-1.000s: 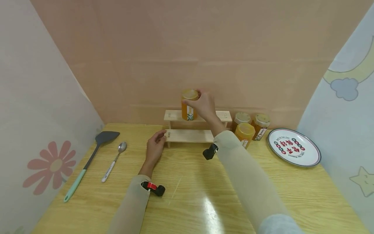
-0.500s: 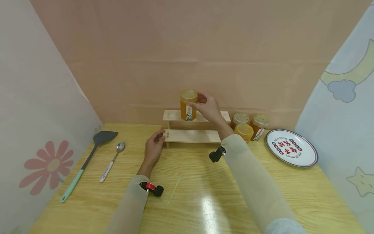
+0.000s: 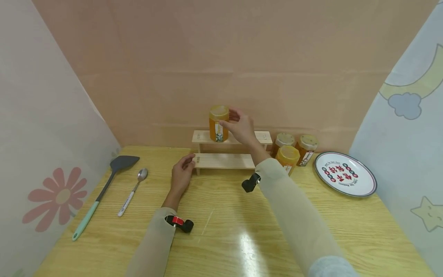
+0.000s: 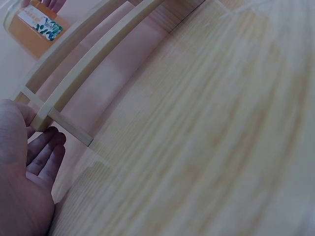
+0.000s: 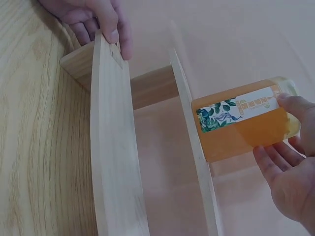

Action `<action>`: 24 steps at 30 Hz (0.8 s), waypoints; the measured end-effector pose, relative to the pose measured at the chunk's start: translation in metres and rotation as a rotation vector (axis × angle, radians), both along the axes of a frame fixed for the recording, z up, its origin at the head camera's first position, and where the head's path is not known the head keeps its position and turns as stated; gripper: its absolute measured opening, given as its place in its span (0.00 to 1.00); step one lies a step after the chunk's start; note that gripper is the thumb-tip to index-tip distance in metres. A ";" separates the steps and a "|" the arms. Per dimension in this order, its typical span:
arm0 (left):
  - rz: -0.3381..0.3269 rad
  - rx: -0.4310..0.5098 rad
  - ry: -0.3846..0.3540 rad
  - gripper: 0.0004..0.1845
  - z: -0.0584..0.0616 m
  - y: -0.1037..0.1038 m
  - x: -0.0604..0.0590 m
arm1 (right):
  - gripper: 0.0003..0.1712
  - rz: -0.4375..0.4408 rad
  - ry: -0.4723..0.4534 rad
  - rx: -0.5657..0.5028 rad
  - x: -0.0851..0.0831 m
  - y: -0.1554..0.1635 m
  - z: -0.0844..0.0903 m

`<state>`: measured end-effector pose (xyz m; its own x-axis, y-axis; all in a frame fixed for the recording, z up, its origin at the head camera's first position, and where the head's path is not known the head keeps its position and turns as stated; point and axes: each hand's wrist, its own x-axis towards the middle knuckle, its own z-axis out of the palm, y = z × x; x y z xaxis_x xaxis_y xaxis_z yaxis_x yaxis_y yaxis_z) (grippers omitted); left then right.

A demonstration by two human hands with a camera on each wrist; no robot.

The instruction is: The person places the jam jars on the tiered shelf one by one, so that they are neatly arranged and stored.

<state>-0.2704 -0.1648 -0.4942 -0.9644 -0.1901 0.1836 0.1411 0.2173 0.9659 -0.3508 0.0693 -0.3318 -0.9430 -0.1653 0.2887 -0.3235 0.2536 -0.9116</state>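
Observation:
An orange jar (image 3: pixel 219 124) with a pale lid and a leafy label (image 5: pixel 241 123) stands on the upper step of a small wooden rack (image 3: pixel 228 161) at the back of the table. My right hand (image 3: pixel 231 120) grips the jar from its right side, with the thumb near the lid and the fingers (image 5: pixel 275 160) along its body. My left hand (image 3: pixel 189 161) holds the left end of the lower step (image 4: pixel 49 118); its thumb (image 5: pixel 110 27) lies over the board's end and its fingers (image 4: pixel 44 152) sit beside the post.
Three more orange jars (image 3: pixel 292 149) stand right of the rack, and a printed white plate (image 3: pixel 344 174) lies beyond them. A dark spatula (image 3: pixel 104 192) and a spoon (image 3: pixel 133 190) lie at the left. Cloth walls close in the wooden table (image 3: pixel 225 231) on three sides.
The jar has slid a little to the left along the upper step under my right hand. The left hand has stayed on the rack's end.

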 end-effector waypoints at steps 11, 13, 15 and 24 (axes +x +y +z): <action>0.003 -0.016 -0.006 0.16 -0.002 -0.003 0.002 | 0.37 0.025 -0.002 -0.004 0.005 -0.001 -0.003; 0.002 -0.021 -0.007 0.16 -0.002 -0.004 0.002 | 0.37 0.034 -0.008 0.009 0.007 0.002 -0.002; 0.004 -0.026 -0.004 0.16 -0.001 -0.005 0.002 | 0.38 0.036 -0.022 0.027 0.010 0.007 -0.001; 0.006 -0.029 -0.005 0.17 0.002 -0.007 0.001 | 0.38 0.017 -0.068 0.144 0.021 0.059 0.004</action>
<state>-0.2690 -0.1717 -0.4925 -0.9641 -0.1908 0.1844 0.1348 0.2463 0.9598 -0.3293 0.1283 -0.3277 -0.9563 -0.2166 0.1962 -0.2676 0.3783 -0.8862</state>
